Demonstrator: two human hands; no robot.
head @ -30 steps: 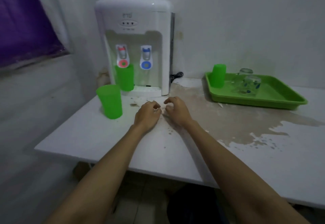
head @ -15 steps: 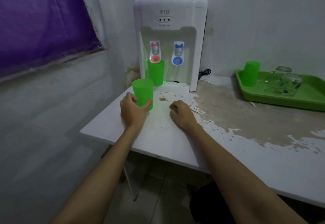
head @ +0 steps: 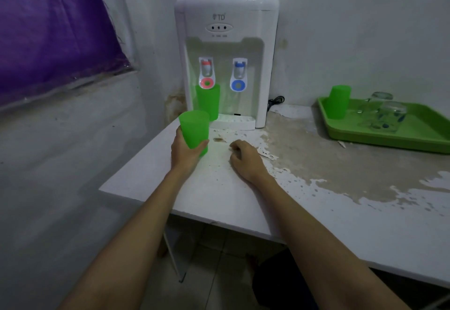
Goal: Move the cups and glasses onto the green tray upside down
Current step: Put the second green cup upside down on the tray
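Note:
My left hand (head: pixel 186 152) grips the lower part of an upright green plastic cup (head: pixel 194 128) near the table's left corner. My right hand (head: pixel 246 159) rests on the table beside it, fingers curled, holding nothing. A second green cup (head: pixel 209 103) stands under the dispenser's red tap. On the green tray (head: pixel 414 134) at the right stand an upside-down green cup (head: pixel 338 101) and two upside-down clear glasses (head: pixel 389 117), one behind the other.
A white water dispenser (head: pixel 227 30) stands at the back against the wall, its cable (head: pixel 276 101) trailing to the right. The white table (head: pixel 316 200) has a large patch of peeled, brownish surface. Its left edge drops off close to my left hand.
My left hand went from the table's middle to the green cup and closed on it. The view swung left, so the tray now sits at the right edge.

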